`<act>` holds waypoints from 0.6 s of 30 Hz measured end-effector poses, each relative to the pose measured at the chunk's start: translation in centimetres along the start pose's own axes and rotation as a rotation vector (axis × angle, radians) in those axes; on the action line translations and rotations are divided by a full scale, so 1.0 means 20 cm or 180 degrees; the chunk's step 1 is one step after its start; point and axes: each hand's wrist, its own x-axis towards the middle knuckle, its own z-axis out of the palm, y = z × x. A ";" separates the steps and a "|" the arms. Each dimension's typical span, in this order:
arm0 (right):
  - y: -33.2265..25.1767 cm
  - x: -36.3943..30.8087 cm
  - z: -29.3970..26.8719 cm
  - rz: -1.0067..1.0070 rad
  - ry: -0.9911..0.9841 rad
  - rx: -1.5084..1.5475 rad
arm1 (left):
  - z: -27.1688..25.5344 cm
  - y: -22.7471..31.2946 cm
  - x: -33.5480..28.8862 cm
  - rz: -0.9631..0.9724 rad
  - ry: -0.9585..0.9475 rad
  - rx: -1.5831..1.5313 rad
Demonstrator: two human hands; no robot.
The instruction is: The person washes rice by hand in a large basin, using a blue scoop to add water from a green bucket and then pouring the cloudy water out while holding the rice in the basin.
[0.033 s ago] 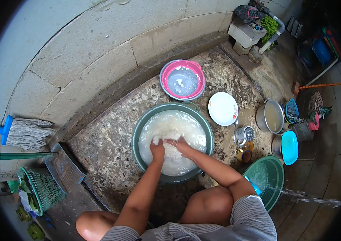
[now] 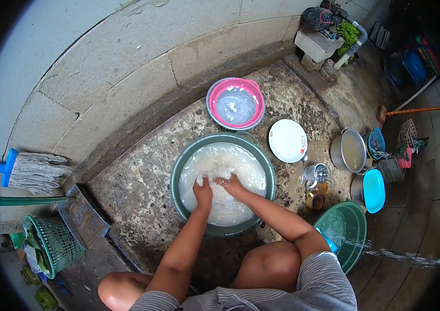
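Note:
A wide green basin (image 2: pixel 177 210) stands in front of me, holding cloudy whitish water (image 2: pixel 251 171). Both my hands are in it, wrists bent inward. White grains that look like rice (image 2: pixel 222 187) are heaped between them. My left hand (image 2: pixel 203 192) is curled at the heap's left side, with grains clinging to its fingertips. From the right, my right hand (image 2: pixel 234 187) cups the same heap, its fingers partly covered by grains and water. Both hands look closed on the rice, though not every finger shows.
Beyond the basin sits a pink basin (image 2: pixel 255 88) nested in a grey one. To the right are a white plate (image 2: pixel 287 140), mugs (image 2: pixel 316 173), a metal pot (image 2: pixel 340 153) and a green tub (image 2: pixel 361 233) taking a water stream. A dustpan (image 2: pixel 82 217) and basket (image 2: pixel 67 246) stand left.
My hands have hardly moved. The white grains between them have shifted slightly, and the water's surface looks a little different.

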 end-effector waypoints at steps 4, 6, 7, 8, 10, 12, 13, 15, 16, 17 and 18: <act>-0.06 0.15 -0.05 -0.0679 0.0232 -0.0637 | 0.04 0.07 0.03 0.0117 -0.0270 0.0875; -0.10 0.22 -0.10 -0.0992 -0.0129 -0.1059 | -0.01 0.08 0.05 0.0311 -0.0457 0.1272; -0.10 0.24 -0.12 -0.1394 -0.0105 -0.2131 | -0.03 0.08 0.06 0.0501 -0.0652 0.1658; -0.11 0.27 -0.14 -0.1783 -0.0077 -0.3210 | -0.04 0.09 0.06 0.0497 -0.0658 0.1663; -0.08 0.31 -0.23 -0.1080 -0.0422 -0.3401 | -0.05 0.18 0.02 0.0533 -0.1171 0.3370; -0.06 0.32 -0.29 -0.0298 -0.0515 -0.3232 | -0.10 0.18 -0.01 0.0274 -0.1289 0.3686; -0.08 0.31 -0.28 0.0110 -0.0819 -0.3376 | -0.18 0.09 0.02 0.0250 -0.1548 0.3964; -0.12 0.31 -0.35 0.0486 -0.1049 -0.3543 | -0.21 0.02 0.07 0.0327 -0.2077 0.4370; -0.09 0.28 -0.40 0.0752 -0.1228 -0.3590 | -0.18 0.02 0.07 0.0323 -0.2098 0.4370; -0.05 0.27 -0.43 0.1019 -0.1406 -0.3626 | -0.15 0.02 0.08 -0.0027 -0.2137 0.4240; -0.02 0.23 -0.45 0.1084 -0.1416 -0.3614 | -0.13 0.00 0.05 -0.0409 -0.2204 0.4095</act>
